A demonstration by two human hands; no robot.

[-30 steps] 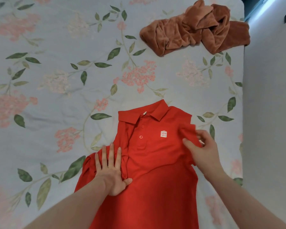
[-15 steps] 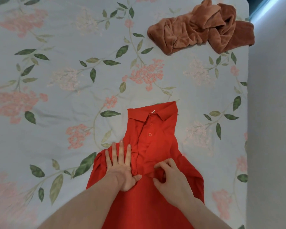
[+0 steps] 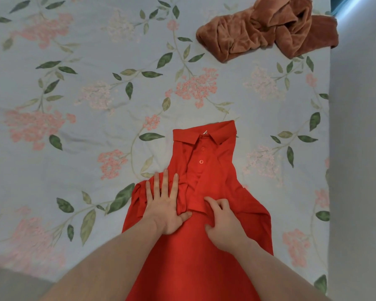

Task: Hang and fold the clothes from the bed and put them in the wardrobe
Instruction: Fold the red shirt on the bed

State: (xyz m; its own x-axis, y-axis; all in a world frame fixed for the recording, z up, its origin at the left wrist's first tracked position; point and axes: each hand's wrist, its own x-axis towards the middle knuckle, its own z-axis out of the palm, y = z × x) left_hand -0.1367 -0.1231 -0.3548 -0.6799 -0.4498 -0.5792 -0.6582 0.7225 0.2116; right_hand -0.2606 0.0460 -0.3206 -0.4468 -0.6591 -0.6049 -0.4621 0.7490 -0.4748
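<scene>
Shirt: I see the red polo shirt (image 3: 206, 170) lying face up on the bed (image 3: 74, 127), lower centre of the frame, collar toward the top and hem running off the bottom edge.
Long axis: it runs from collar to hem, almost straight toward me, so both hands sit across it near mid-chest.
Left hand: my left hand (image 3: 164, 206) lies flat with fingers spread, pressing the folded-in side left of the placket.
Right hand: my right hand (image 3: 223, 222) has curled fingers pinching the folded-over sleeve edge just below the buttons.
Key relation: the folded panel lies directly under and just above the right hand, touching the left thumb; I judge the right hand is the nearer one to set that fold.
Other clothing: a crumpled brown garment (image 3: 267, 31) sits at upper right, well apart from both hands.
Progress: I judge the side folds are under way; the wardrobe is not in view.
</scene>
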